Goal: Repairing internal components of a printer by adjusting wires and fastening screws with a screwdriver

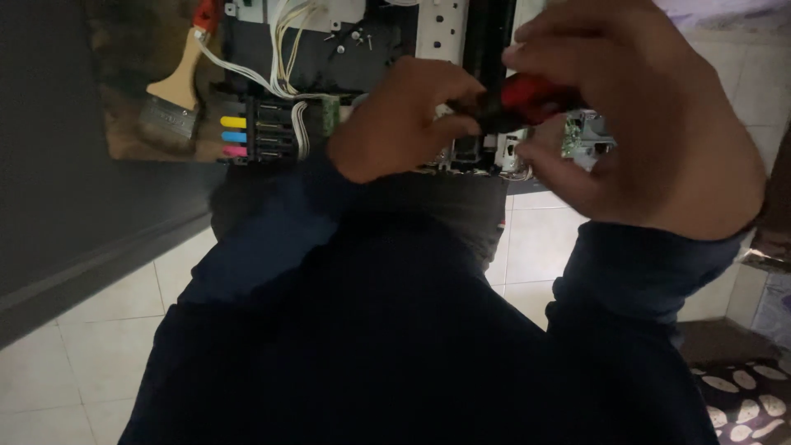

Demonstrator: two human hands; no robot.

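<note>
Opened printer (pixel 387 49): dark chassis, white wiring, yellow, blue and pink ink ports at left, lying far on brown surface (pixel 124 140). Pale tiled floor (pixel 66 354) near. Left hand (pixel 404 115) and right hand (pixel 651 124) both pinch red-and-black screwdriver (pixel 519 100) over printer's near edge. Paintbrush (pixel 177 91) far left.

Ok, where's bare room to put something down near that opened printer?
Bare floor tiles lie at lower left, between the dark wall and the person's leg. The opened printer is crowded with white wires, loose screws and ink tanks; a paintbrush fills its left side.
</note>
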